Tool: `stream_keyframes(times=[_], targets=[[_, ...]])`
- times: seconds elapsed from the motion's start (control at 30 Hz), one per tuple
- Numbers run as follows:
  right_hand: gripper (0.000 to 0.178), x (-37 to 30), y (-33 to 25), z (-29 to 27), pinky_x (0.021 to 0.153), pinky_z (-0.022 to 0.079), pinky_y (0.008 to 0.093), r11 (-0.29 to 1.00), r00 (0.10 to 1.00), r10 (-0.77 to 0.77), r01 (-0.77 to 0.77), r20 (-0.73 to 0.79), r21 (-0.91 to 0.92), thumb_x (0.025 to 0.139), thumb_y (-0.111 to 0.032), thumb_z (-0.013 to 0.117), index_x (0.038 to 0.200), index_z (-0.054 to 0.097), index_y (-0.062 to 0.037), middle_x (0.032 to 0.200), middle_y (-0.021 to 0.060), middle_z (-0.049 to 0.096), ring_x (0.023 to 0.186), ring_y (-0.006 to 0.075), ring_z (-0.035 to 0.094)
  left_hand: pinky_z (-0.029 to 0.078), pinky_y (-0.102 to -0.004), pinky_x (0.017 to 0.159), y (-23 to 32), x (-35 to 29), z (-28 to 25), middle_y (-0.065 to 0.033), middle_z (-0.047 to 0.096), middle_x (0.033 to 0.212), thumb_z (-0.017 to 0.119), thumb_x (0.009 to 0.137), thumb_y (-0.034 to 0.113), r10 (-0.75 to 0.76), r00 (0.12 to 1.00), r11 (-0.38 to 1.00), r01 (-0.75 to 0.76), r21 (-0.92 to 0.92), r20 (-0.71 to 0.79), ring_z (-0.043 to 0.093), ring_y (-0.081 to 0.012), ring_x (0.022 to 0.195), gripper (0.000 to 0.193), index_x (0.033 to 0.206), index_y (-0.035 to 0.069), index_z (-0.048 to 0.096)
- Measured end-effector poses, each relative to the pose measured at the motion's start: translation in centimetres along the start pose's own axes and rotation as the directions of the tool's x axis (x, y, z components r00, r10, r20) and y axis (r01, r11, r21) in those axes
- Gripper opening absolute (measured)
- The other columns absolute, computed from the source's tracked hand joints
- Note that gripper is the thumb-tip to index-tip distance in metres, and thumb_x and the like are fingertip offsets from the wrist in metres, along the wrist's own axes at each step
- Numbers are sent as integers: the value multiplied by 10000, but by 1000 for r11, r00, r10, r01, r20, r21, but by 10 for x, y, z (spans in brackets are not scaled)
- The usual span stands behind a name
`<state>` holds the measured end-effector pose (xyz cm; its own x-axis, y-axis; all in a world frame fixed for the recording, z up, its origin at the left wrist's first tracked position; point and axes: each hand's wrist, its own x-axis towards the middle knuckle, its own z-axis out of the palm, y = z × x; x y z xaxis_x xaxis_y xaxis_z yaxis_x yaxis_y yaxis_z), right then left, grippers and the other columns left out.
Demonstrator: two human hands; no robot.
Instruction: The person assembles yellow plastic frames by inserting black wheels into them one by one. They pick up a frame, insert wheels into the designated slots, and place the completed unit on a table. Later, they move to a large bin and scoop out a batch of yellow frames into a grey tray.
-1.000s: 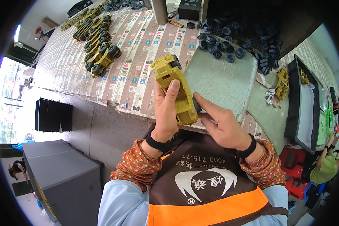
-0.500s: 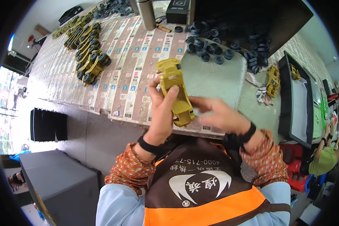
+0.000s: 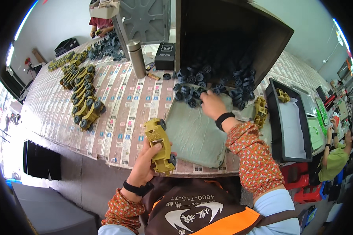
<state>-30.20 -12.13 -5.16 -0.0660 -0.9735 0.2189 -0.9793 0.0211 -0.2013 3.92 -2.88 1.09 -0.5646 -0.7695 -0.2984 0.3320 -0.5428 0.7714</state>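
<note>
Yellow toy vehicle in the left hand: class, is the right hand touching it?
Apart: the head view shows pale green board between the right hand, by the dark wheels, and the yellow toy vehicle.

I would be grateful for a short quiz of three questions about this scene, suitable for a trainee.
1. Which hand holds the yellow toy vehicle?

2. True or false: the right hand rests on the apron.

3. Choose one. The metal flask stands nearest to:
A) the red stools
B) the black box
C) the paper-lined tray

Key:
1. The left hand.
2. False; it is at the pile of dark wheels.
3. B
</note>
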Motion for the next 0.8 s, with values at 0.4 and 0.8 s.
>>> stream_keyframes(times=[0.4, 0.8], targets=[[335, -35, -44, -71, 990, 514, 381, 415, 891, -207, -294, 405, 861, 920, -151, 774, 1176, 594, -33, 1285, 108, 605, 1167, 210, 616, 450, -331, 1062, 16, -2, -3, -131, 546, 1382, 602, 1012, 250, -163, 954, 716, -60, 696, 250, 540, -186, 1254, 691, 1578, 20, 279], [302, -134, -112, -65, 852, 503, 246, -11, 976, 63, -207, 207, 978, 999, -160, 704, 1233, 555, -39, 1058, 6, 620, 963, 80, 581, 522, -412, 1018, 7, 4, -21, -109, 564, 1469, 457, 1024, 653, -74, 927, 891, 227, -392, 369, 607, -273, 1268, 763, 1587, 147, 362]])
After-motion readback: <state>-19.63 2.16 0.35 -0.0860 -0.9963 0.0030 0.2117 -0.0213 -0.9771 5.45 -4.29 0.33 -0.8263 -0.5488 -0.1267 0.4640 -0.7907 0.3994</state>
